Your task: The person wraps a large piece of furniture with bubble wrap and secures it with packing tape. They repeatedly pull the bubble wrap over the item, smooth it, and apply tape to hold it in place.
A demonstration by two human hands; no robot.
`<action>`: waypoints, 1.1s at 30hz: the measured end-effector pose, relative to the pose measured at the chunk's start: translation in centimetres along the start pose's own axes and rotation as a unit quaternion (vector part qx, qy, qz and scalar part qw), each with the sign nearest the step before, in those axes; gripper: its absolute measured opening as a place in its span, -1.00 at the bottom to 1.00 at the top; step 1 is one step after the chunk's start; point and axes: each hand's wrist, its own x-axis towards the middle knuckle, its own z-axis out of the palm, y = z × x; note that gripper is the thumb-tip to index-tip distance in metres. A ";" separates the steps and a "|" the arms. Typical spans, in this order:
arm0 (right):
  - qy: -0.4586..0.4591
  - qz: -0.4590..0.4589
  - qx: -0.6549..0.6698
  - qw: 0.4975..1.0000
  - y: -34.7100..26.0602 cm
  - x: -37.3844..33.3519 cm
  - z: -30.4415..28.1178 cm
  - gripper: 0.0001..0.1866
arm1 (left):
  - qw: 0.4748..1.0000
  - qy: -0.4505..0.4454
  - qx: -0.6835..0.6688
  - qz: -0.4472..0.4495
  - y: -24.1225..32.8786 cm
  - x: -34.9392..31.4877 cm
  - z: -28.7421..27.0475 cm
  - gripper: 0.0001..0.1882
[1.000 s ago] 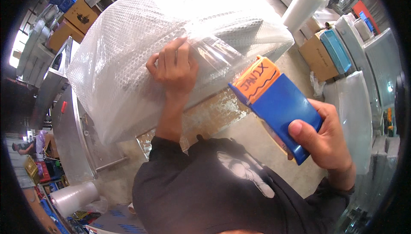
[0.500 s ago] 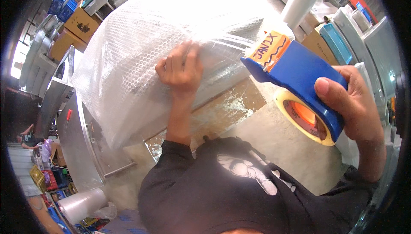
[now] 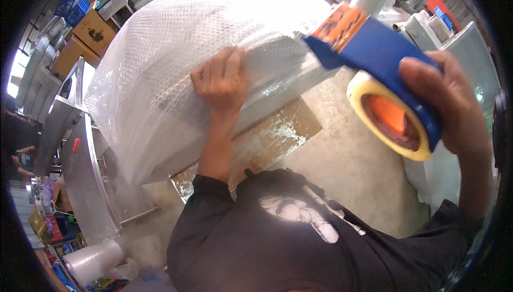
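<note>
A large bundle of clear bubble wrap (image 3: 160,73) fills the middle and far side, its top washed out by glare. My left hand (image 3: 222,78) is closed on the near part of the wrap, fingers curled into the film; what lies under the fingertips is hidden. To the right, my right hand (image 3: 454,105) grips a blue tape dispenser (image 3: 382,51) with its thumb along the side. A pale yellow tape roll (image 3: 359,91) with an orange core sits in the dispenser, and an orange label covers its far end. The dispenser is raised, tilted and slightly blurred by motion.
A worn, paint-marked board (image 3: 278,137) lies below the wrap's near edge. A metal panel (image 3: 88,180) with a red-handled tool stands left. Cardboard boxes (image 3: 93,33) and blue crates are far left; a film roll (image 3: 93,260) is near left. Another person (image 3: 24,158) shows at the left edge.
My right hand has moved the tape dispenser slightly up and right. My left hand stays on the bubble wrap, and the whole view has shifted a little.
</note>
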 end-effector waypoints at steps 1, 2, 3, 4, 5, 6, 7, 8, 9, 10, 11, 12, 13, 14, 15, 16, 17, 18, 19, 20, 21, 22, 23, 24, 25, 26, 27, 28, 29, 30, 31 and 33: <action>-0.008 -0.038 -0.006 0.999 0.9 0.0 0.4 -0.39 | 1.000 -0.010 -0.009 -0.013 0.1 0.4 -0.1 -0.95; 0.010 -0.038 -0.017 0.999 1.7 0.0 0.7 -0.42 | 0.999 -0.034 -0.015 -0.021 0.1 0.8 -0.5 -0.94; 0.012 -0.040 0.014 0.999 2.6 0.0 1.2 -0.46 | 0.997 -0.060 -0.023 -0.036 0.0 1.3 -0.6 -0.93; -0.004 -0.043 0.043 0.998 3.2 -0.1 1.5 -0.47 | 0.996 -0.079 -0.024 -0.041 0.1 1.6 -0.9 -0.90; -0.028 -0.067 0.095 0.993 3.7 -0.2 1.9 -0.47 | 0.993 -0.102 -0.028 -0.053 0.1 2.1 -1.2 -0.88; -0.041 -0.082 0.104 0.990 4.3 -0.1 2.6 -0.46 | 0.991 -0.113 -0.034 -0.062 0.0 2.6 -1.2 -0.85; -0.016 -0.076 0.098 0.992 4.7 0.0 3.3 -0.45 | 0.988 -0.131 -0.034 -0.071 0.0 3.0 -1.4 -0.85; 0.002 -0.087 0.111 0.990 5.2 0.2 4.0 -0.44 | 0.986 -0.144 -0.039 -0.080 0.0 3.4 -1.4 -0.84; 0.024 -0.083 0.118 0.989 5.6 0.3 4.5 -0.44 | 0.982 -0.158 -0.047 -0.090 0.0 3.8 -1.4 -0.84; 0.025 -0.085 0.130 0.988 5.9 0.4 4.8 -0.43 | 0.983 -0.153 -0.050 -0.087 -0.1 4.0 -1.4 -0.84; 0.005 -0.101 0.156 0.983 6.1 0.3 4.9 -0.45 | 0.983 -0.151 -0.057 -0.088 0.0 4.3 -1.3 -0.85; -0.014 -0.094 0.177 0.980 6.4 0.3 5.0 -0.46 | 0.983 -0.149 -0.062 -0.087 0.0 4.5 -1.3 -0.85; -0.038 -0.098 0.207 0.973 6.7 0.2 5.0 -0.47 | 0.983 -0.149 -0.063 -0.091 0.0 4.6 -1.2 -0.85; -0.025 -0.090 0.204 0.974 6.9 0.3 5.2 -0.49 | 0.982 -0.148 -0.065 -0.096 0.0 4.8 -1.1 -0.84; -0.022 -0.091 0.212 0.973 7.2 0.3 5.4 -0.50 | 0.980 -0.154 -0.065 -0.104 -0.1 4.8 -1.0 -0.84; -0.036 -0.106 0.226 0.968 7.5 0.3 5.5 -0.52 | 0.981 -0.152 -0.065 -0.104 -0.1 4.8 -0.8 -0.83; -0.026 -0.095 0.218 0.971 7.7 0.5 5.6 -0.52 | 0.980 -0.155 -0.061 -0.106 -0.2 4.8 -0.8 -0.82; -0.033 -0.096 0.220 0.970 8.0 0.6 5.6 -0.51 | 0.979 -0.162 -0.054 -0.108 -0.2 4.8 -0.7 -0.81; -0.046 -0.102 0.231 0.967 8.2 0.7 5.6 -0.51 | 0.981 -0.161 -0.045 -0.096 -0.2 4.8 -0.5 -0.81; -0.046 -0.102 0.218 0.969 8.5 0.8 5.6 -0.50 | 0.983 -0.163 -0.030 -0.084 -0.3 4.7 -0.5 -0.81; -0.051 -0.105 0.218 0.969 8.8 0.9 5.6 -0.49 | 0.986 -0.155 -0.017 -0.066 -0.3 4.6 -0.5 -0.81; -0.057 -0.122 0.226 0.965 9.1 1.0 5.6 -0.48 | 0.979 -0.193 0.008 -0.064 -0.3 4.5 -0.4 -0.81; -0.050 -0.109 0.226 0.967 9.4 1.0 5.6 -0.49 | 0.974 -0.219 0.031 -0.059 -0.3 4.4 -0.3 -0.82; -0.049 -0.113 0.233 0.965 9.7 1.3 5.6 -0.49 | 0.968 -0.239 0.056 -0.053 -0.3 4.3 -0.3 -0.81; -0.049 -0.118 0.241 0.962 9.9 1.6 5.6 -0.50 | 0.980 -0.188 0.068 -0.011 -0.3 4.2 -0.2 -0.82; -0.057 -0.107 0.257 0.959 10.1 1.7 5.4 -0.48 | 0.987 -0.137 0.079 0.029 -0.2 4.1 -0.2 -0.81; -0.056 -0.105 0.254 0.960 10.3 1.7 5.2 -0.48 | 0.988 -0.088 0.096 0.076 -0.2 4.0 -0.3 -0.81; -0.058 -0.100 0.254 0.960 10.3 1.7 5.1 -0.47 | 0.991 -0.076 0.083 0.073 -0.2 3.9 -0.3 -0.86; -0.063 -0.091 0.253 0.961 10.3 1.7 4.9 -0.46 | 0.986 -0.093 0.084 0.107 -0.4 3.8 -0.4 -0.88; -0.064 -0.088 0.255 0.961 10.2 1.8 4.8 -0.45 | 0.979 -0.120 0.084 0.141 -0.4 3.7 -0.5 -0.89; -0.058 -0.106 0.253 0.960 10.1 1.9 4.6 -0.44 | 0.973 -0.120 0.082 0.179 -0.6 3.7 -0.6 -0.88; -0.039 -0.128 0.256 0.957 9.7 1.9 4.3 -0.43 | 0.965 -0.148 0.065 0.208 -0.9 3.7 -0.6 -0.85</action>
